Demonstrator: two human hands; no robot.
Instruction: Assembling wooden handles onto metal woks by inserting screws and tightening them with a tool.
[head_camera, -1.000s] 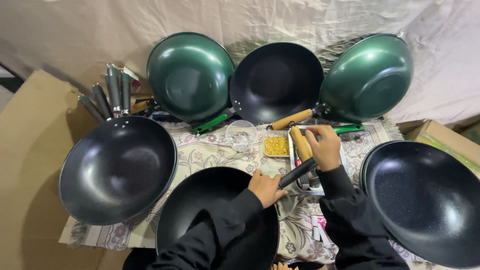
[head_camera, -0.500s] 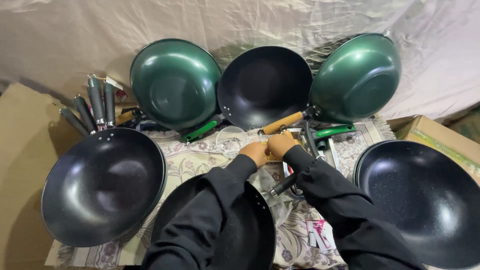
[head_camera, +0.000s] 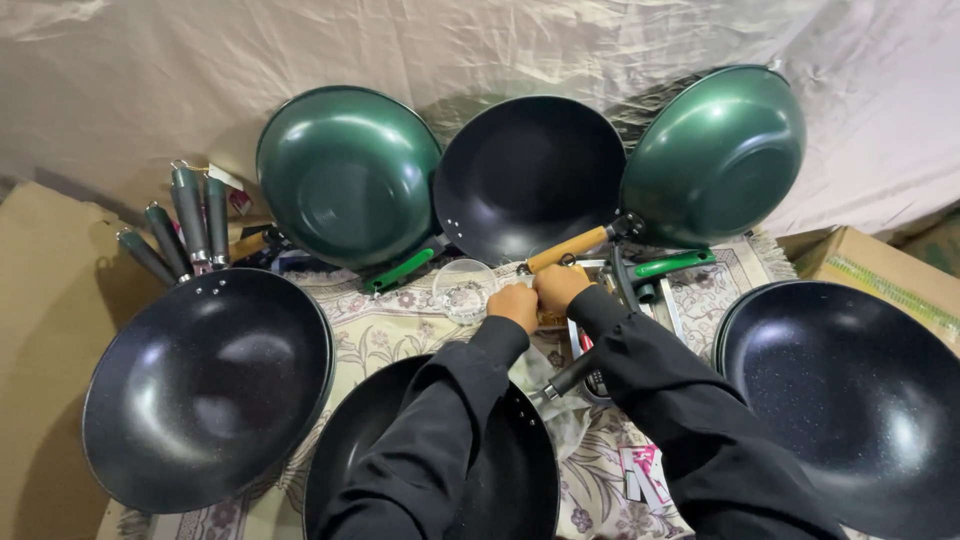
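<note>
My left hand (head_camera: 515, 305) and my right hand (head_camera: 560, 288) are pressed together, fingers curled, above the middle of a patterned cloth (head_camera: 390, 325). Whatever they grip is hidden between them; only a sliver of yellow shows under the knuckles. A clear round plastic lid (head_camera: 462, 290) lies just left of my left hand. Just above my right hand runs the wooden handle (head_camera: 568, 248) of a black wok (head_camera: 530, 175) propped against the backdrop. My dark sleeves cross over a black wok (head_camera: 350, 490) at the front.
Green woks (head_camera: 348, 175) (head_camera: 718, 155) lean against the sheet on either side. Large black woks lie at left (head_camera: 208, 385) and right (head_camera: 850, 400). Loose grey handles (head_camera: 180, 225) stand at back left. A metal tray (head_camera: 640, 290) and a cardboard box (head_camera: 880, 270) sit to the right.
My left hand moved up from the front wok's handle to join my right hand by the small tray. The view shifted slightly.
</note>
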